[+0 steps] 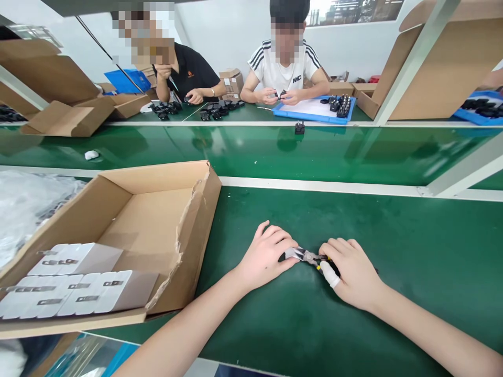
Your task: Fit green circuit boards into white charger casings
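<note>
Over the green table, my left hand is closed around a small white piece, mostly covered by the fingers. My right hand, its thumb wrapped in white tape, grips pliers with black and yellow handles. The metal jaws of the pliers meet the white piece between the two hands. Left of my hands is an open cardboard box, with several white plug adapters with metal prongs lined up at its near left end.
A clear plastic bag lies at the far left. Beyond the white rail are a black plug and a small white object. Two people sit across, handling black parts beside a blue tray. A white post slants at right.
</note>
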### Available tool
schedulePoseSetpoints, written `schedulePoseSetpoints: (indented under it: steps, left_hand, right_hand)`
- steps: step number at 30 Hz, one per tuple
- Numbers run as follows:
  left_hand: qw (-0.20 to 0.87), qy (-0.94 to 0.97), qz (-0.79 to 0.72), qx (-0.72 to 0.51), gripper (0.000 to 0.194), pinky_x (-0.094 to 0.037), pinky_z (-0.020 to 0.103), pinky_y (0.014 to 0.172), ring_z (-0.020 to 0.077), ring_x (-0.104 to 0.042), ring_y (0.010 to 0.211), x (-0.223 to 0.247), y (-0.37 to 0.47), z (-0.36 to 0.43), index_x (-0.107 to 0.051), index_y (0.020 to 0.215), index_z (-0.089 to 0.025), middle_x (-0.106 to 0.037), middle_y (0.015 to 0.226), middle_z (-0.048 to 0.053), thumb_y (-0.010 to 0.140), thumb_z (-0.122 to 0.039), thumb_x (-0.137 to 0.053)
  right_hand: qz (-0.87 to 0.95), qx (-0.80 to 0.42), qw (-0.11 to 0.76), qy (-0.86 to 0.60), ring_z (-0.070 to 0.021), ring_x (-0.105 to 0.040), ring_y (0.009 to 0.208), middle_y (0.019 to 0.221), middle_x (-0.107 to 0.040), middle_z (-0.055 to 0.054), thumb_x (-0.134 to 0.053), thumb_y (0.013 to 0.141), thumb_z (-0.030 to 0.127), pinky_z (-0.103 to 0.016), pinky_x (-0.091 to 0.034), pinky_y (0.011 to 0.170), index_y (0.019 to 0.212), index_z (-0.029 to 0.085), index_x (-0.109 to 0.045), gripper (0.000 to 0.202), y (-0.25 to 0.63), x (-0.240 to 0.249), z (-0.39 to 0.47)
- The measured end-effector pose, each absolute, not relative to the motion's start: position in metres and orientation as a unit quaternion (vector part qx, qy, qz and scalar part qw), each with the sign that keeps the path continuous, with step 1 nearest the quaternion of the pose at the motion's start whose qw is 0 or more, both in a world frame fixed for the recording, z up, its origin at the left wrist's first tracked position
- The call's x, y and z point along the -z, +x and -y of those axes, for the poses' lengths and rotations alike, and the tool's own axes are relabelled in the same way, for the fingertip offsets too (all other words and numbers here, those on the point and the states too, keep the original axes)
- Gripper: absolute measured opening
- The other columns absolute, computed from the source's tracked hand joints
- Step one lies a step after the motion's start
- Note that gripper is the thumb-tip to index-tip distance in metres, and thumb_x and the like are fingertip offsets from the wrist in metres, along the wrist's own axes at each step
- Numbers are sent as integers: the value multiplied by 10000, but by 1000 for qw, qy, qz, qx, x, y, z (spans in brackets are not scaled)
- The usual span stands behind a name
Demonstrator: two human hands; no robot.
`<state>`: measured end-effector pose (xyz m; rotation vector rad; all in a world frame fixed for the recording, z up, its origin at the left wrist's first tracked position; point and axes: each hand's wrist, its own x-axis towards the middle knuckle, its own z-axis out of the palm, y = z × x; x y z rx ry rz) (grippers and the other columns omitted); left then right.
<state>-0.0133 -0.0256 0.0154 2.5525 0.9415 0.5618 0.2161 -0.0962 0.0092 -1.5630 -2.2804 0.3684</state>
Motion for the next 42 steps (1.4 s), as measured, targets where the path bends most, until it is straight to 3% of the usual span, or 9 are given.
schedulePoseSetpoints:
  steps: [7, 12, 19, 25, 32, 42]
  left_hand:
    - [183, 903, -334, -198, 110, -219, 546, 1155, 206, -586, 1067, -15, -14, 27, -640, 986, -252, -681, 1013, -11, 893, -310, -647]
    - [179, 904, -332, -200, 120, -220, 548, 1155, 209, -587, 1076, -15, -13, 28, -633, 992, -253, -680, 1017, -13, 887, -308, -650]
    - [177, 905, -331, -199, 110, -235, 535, 1157, 209, -589, 1067, -15, -13, 27, -639, 989, -251, -687, 1013, -3, 896, -309, -634]
    - [182, 904, -334, -194, 117, -240, 532, 1163, 210, -589, 1070, -15, -13, 27, -646, 994, -250, -689, 1017, 9, 904, -320, -622]
    - [193, 902, -338, -188, 117, -228, 545, 1166, 211, -589, 1077, -17, -12, 27, -654, 994, -253, -692, 1019, 7, 893, -305, -629]
    - [194, 905, -333, -182, 110, -222, 540, 1165, 208, -578, 1079, -18, -14, 26, -653, 984, -249, -688, 1021, 8, 893, -311, -646]
  right_hand:
    - [811, -20, 171, -560, -220, -474, 784, 844, -564, -66, -394, 945, 259, -360, -294, 715, 945, 193, -673, 286, 212, -11, 102]
    - [799, 60, 185, -569, -258, -535, 880, 960, -618, -107, -456, 952, 379, -393, -348, 786, 1122, 160, -699, 369, 207, -11, 107]
    - [797, 39, 203, -567, -236, -572, 890, 962, -642, -80, -564, 905, 355, -371, -383, 803, 1108, 206, -736, 305, 210, -5, 106]
    - [820, 28, 205, -533, -201, -535, 780, 870, -617, -80, -473, 991, 345, -328, -384, 708, 1140, 146, -721, 351, 212, -1, 106]
    - [846, 36, 191, -496, -178, -491, 677, 764, -603, -57, -400, 1033, 261, -316, -367, 647, 1039, 106, -708, 344, 207, -4, 109]
    - [805, -11, 198, -559, -202, -554, 784, 867, -621, -48, -516, 951, 333, -316, -396, 680, 1032, 182, -661, 224, 209, -2, 109]
